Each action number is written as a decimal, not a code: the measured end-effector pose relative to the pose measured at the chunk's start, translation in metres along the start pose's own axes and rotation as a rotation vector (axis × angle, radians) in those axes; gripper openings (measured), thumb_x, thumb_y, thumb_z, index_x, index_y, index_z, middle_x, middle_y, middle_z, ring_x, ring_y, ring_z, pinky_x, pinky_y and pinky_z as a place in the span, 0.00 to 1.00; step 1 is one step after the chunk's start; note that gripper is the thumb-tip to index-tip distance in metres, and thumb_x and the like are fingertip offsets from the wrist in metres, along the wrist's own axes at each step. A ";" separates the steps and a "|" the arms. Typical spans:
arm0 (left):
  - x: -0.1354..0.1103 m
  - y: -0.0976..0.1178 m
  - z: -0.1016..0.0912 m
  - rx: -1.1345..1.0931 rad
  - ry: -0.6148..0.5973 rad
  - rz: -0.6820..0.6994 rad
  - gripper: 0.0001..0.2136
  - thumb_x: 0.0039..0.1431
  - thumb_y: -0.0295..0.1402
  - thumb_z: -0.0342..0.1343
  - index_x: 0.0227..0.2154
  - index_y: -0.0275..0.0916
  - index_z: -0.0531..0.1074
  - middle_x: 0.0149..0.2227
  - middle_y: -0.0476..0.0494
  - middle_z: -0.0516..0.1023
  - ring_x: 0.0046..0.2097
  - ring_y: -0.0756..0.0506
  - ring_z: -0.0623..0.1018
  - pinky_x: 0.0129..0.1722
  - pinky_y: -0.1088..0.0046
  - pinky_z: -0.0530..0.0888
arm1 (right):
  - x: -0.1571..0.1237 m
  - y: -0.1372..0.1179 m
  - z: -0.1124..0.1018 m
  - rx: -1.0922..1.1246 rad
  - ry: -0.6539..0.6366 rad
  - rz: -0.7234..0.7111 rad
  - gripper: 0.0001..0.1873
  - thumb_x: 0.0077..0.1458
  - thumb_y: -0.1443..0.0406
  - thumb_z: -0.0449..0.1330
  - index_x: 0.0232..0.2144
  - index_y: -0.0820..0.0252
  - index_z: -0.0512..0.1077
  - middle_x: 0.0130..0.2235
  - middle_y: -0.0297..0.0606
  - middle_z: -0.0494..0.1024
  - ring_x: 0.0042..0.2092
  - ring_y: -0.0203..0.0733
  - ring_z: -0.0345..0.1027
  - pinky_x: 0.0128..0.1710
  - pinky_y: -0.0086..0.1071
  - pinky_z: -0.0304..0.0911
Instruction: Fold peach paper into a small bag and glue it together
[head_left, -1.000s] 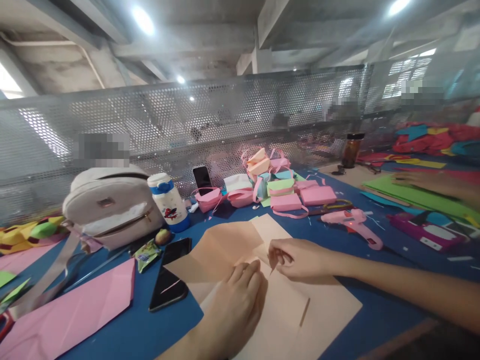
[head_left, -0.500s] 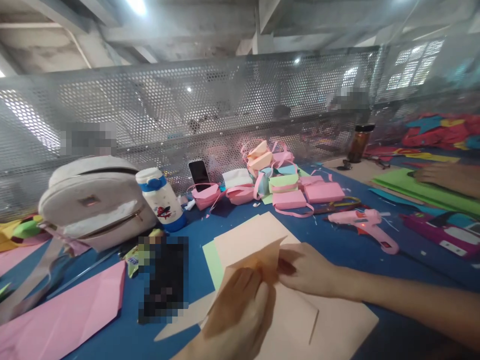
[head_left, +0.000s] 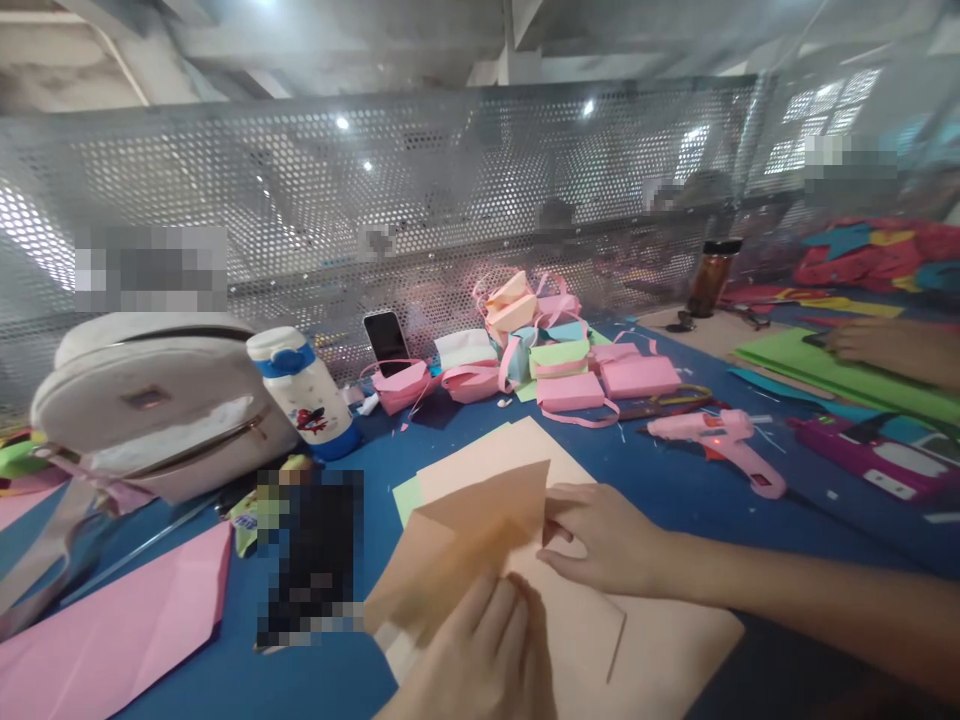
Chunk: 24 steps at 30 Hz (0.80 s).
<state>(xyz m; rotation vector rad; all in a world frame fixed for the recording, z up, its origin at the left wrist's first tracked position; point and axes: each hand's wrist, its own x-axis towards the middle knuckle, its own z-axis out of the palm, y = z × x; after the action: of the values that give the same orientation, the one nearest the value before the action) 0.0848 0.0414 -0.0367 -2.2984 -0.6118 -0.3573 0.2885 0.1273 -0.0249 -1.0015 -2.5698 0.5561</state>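
Compared w/ half a sec ago, our peach sheet (head_left: 465,540) has opened out: back then its lifted part was a narrow peak btwn the hands, now it's a broad flap sloping up from lower L to a raised corner beside our R hand (head_left: 607,535). Our L hand (head_left: 480,640) sits lower on it, fingers curled, tips against the paper near its near edge; can't tell if they pinch or just press. R thumb & index are at the flap's R edge, slightly bent; can't tell either whether they've got it gripped. For the work, we'd judge this means the fold isn't settled yet, b/c the flap stands clear of the layers below. Location: front ctr of the blue table (head_left: 300,685), over more peach paper (head_left: 682,650), w/ a green sheet (head_left: 406,497) poking out at far L. Nothing else near has shifted much, apart from the view: pink glue gun (head_left: 712,428) lies R, beyond R hand, & the pink paper bags (head_left: 568,388) sit behind, well apart from the flap.
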 end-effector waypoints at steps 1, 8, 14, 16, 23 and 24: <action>0.001 -0.001 -0.004 -0.002 -0.016 0.029 0.13 0.57 0.21 0.48 0.41 0.25 0.76 0.34 0.33 0.80 0.33 0.39 0.77 0.39 0.59 0.73 | 0.000 0.000 0.000 -0.011 0.000 -0.012 0.05 0.55 0.63 0.58 0.33 0.58 0.70 0.37 0.37 0.78 0.38 0.43 0.71 0.37 0.32 0.58; 0.004 -0.007 -0.014 -0.034 -0.042 0.097 0.10 0.59 0.22 0.52 0.41 0.26 0.75 0.31 0.37 0.79 0.29 0.43 0.76 0.33 0.64 0.73 | -0.003 -0.002 0.003 -0.031 0.027 -0.050 0.09 0.54 0.65 0.57 0.39 0.58 0.72 0.42 0.41 0.79 0.43 0.47 0.72 0.42 0.34 0.62; 0.001 -0.011 -0.008 -0.329 -0.087 -0.256 0.06 0.63 0.27 0.50 0.40 0.40 0.70 0.28 0.47 0.72 0.30 0.45 0.75 0.33 0.69 0.74 | 0.009 0.005 -0.027 0.083 -0.225 -0.097 0.11 0.55 0.63 0.60 0.41 0.59 0.73 0.37 0.37 0.79 0.35 0.41 0.71 0.33 0.28 0.59; 0.004 -0.016 -0.009 -0.476 -0.180 -0.412 0.05 0.63 0.30 0.52 0.40 0.42 0.69 0.34 0.45 0.74 0.36 0.43 0.77 0.36 0.68 0.75 | 0.017 0.007 -0.039 0.161 -0.337 -0.084 0.14 0.53 0.62 0.62 0.43 0.59 0.74 0.35 0.35 0.79 0.33 0.39 0.69 0.29 0.26 0.57; 0.015 -0.029 -0.009 -0.803 -0.299 -0.707 0.05 0.60 0.28 0.54 0.39 0.42 0.68 0.43 0.43 0.74 0.45 0.41 0.75 0.44 0.63 0.74 | 0.032 0.007 -0.031 0.358 -0.340 0.049 0.07 0.49 0.70 0.58 0.30 0.63 0.77 0.31 0.37 0.79 0.33 0.39 0.71 0.30 0.26 0.58; 0.015 -0.030 -0.010 -0.821 -0.281 -0.710 0.05 0.59 0.27 0.54 0.38 0.42 0.67 0.43 0.44 0.74 0.45 0.41 0.75 0.45 0.63 0.73 | 0.032 0.007 -0.028 0.405 -0.348 0.052 0.07 0.49 0.70 0.58 0.30 0.63 0.76 0.31 0.36 0.80 0.34 0.39 0.72 0.31 0.26 0.60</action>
<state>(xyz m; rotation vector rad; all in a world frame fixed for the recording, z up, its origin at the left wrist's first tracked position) 0.0811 0.0587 -0.0061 -2.8423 -1.6877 -0.7229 0.2824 0.1610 0.0011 -0.8910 -2.5571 1.3046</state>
